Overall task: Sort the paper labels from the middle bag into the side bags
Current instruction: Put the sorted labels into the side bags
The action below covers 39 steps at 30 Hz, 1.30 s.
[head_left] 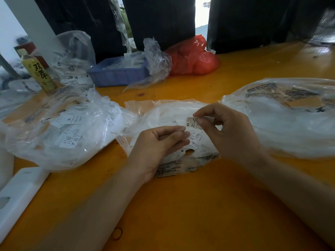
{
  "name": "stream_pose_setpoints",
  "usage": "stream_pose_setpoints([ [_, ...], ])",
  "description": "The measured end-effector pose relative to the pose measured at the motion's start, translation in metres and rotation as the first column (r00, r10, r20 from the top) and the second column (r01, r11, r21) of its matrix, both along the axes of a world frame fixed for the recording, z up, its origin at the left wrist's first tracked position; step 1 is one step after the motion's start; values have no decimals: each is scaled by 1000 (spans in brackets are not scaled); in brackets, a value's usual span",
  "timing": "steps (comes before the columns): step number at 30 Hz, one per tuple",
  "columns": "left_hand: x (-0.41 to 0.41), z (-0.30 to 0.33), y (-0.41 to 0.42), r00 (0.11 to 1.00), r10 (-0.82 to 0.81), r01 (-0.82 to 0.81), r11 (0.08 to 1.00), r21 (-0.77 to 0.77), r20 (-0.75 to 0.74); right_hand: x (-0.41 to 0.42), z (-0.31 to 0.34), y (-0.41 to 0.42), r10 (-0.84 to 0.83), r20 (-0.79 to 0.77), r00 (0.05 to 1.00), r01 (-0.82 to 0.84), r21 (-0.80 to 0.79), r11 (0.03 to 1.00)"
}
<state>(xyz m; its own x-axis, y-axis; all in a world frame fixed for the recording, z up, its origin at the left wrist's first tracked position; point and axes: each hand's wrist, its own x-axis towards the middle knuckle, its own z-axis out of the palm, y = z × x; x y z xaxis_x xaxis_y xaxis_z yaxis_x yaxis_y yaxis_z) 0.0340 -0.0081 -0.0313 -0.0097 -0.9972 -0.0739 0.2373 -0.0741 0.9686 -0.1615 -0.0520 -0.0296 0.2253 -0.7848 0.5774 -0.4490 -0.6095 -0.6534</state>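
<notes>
The middle bag is clear plastic and lies flat on the orange table, full of white paper labels. My right hand pinches one small label, printed "XS", between thumb and forefinger just above that bag. My left hand rests on the bag's near side with its fingers curled over some labels; whether it grips any is unclear. The left bag holds labels marked "XL". The right bag is a large clear bag with white contents.
A blue tray and a red plastic bag sit at the back. A bottle stands at the back left among more clear bags. A white flat object lies at the near left. A rubber band lies by my left forearm.
</notes>
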Motion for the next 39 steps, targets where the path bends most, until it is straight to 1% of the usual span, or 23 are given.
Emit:
stream_pose_setpoints([
  [5,0,1,-1,1000,20,-20,1000,4,-11,-1,1,0,3,6,1000,-3,-6,1000],
  [11,-1,0,-1,999,38,-38,999,13,3,0,-3,-2,41,-91,995,-36,50,998],
  [13,-2,1,0,999,43,-43,999,0,30,0,-2,-1,49,-123,991,-42,52,998],
  [17,-4,2,3,987,75,-68,996,-53,144,-1,0,0,69,-170,983,-57,72,996],
  [22,-4,4,4,980,78,-66,995,-74,180,0,3,3,82,-149,985,-77,39,996],
  [26,-4,4,5,977,62,-47,996,-79,204,0,4,1,21,-136,990,-19,16,1000],
  [31,-3,3,4,974,102,-83,992,-96,202,1,6,2,27,-172,985,-31,-17,999],
  [36,-3,1,4,975,40,-21,996,-85,220,1,4,3,31,-145,989,-31,-3,1000],
  [39,-4,0,4,975,42,-22,995,-94,220,3,3,4,58,-91,994,-53,56,997],
])
